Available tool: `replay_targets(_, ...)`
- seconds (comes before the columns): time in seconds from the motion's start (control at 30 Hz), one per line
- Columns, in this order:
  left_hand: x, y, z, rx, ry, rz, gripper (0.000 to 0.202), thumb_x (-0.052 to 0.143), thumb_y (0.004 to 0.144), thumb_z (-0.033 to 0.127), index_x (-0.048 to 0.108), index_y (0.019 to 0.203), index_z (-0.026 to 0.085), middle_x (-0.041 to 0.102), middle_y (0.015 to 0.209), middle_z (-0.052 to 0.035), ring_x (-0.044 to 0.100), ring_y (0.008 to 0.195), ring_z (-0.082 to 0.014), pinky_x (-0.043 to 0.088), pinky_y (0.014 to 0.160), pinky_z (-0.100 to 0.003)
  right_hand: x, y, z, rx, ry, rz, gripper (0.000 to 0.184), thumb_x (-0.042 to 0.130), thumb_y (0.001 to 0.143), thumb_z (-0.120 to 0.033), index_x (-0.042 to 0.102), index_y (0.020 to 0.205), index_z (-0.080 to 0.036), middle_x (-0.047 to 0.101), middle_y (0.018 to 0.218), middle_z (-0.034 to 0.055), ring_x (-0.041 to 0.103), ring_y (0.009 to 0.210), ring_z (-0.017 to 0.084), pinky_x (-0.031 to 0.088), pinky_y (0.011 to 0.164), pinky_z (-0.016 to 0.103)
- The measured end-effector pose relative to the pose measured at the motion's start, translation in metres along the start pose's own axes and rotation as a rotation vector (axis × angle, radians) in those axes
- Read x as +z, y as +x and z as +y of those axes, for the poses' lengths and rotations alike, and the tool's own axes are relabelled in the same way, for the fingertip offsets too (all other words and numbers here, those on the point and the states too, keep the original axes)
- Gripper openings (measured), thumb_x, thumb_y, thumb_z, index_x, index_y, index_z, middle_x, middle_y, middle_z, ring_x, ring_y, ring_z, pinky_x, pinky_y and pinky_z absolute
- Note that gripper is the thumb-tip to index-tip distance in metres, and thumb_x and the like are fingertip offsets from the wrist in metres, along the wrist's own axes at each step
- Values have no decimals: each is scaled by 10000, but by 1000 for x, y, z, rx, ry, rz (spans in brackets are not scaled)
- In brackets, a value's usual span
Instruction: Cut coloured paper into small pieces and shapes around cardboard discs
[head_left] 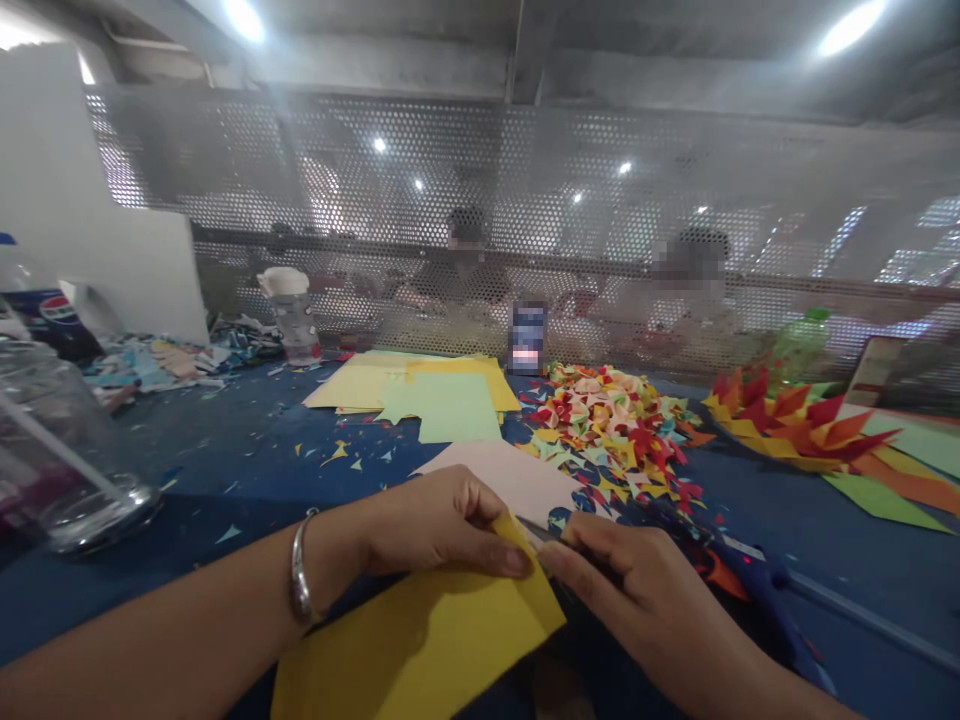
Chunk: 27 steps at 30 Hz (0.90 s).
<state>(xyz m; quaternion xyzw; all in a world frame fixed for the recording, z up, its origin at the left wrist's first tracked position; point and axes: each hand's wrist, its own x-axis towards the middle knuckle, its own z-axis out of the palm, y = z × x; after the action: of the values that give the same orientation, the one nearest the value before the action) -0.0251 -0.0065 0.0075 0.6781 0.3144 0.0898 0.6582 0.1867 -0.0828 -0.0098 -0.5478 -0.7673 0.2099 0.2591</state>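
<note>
My left hand is closed on a sheet of yellow paper, thumb on top near its upper right corner. The sheet slants down toward the bottom of the view. At that corner my right hand is closed, thumb and fingers pinched around a thin grey blade-like tool. Most of this tool is hidden by the fingers, so its kind cannot be made out. Just beyond both hands lies a pale pink sheet. A light green sheet with a notched edge rests on yellow sheets farther back.
Colourful paper scraps are heaped behind my right hand. A blue glue gun lies at right, below a red-orange paper flower. At left stand a clear jar, a cola bottle and a cup. A phone leans against the perforated screen.
</note>
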Motion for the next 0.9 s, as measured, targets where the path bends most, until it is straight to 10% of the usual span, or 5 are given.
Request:
replay_targets(0.27,-64,-24,7,24,784,295,256,618,789,404,722,792,171,669,714,-36,569,625,-168,331,543,-244,-10,4,9,42,10,110,436,396,933,-552,373,654,-218,326,591,-60,347,556,122,259,507,249)
replay_targets(0.47,-51,-23,10,63,1174,641,208,561,801,287,690,933,192,648,953,-93,554,942,-281,379,768,-357,-8,6,10,58,10,120,424,418,923,-546,396,661,-214,345,582,-62,366,547,121,259,500,247)
replay_targets(0.63,-5,-6,6,363,1089,418,153,567,809,194,660,925,232,598,982,-44,521,990,-228,381,867,-346,-5,7,13,50,16,120,416,431,915,-546,407,667,-213,369,586,-59,367,545,120,262,497,247)
replay_targets(0.9,12,4,6,272,1052,289,105,602,786,200,665,869,194,595,929,-56,533,909,-217,395,840,-341,-4,8,10,57,37,101,438,441,900,-562,342,641,-222,314,583,-66,329,532,115,242,482,246)
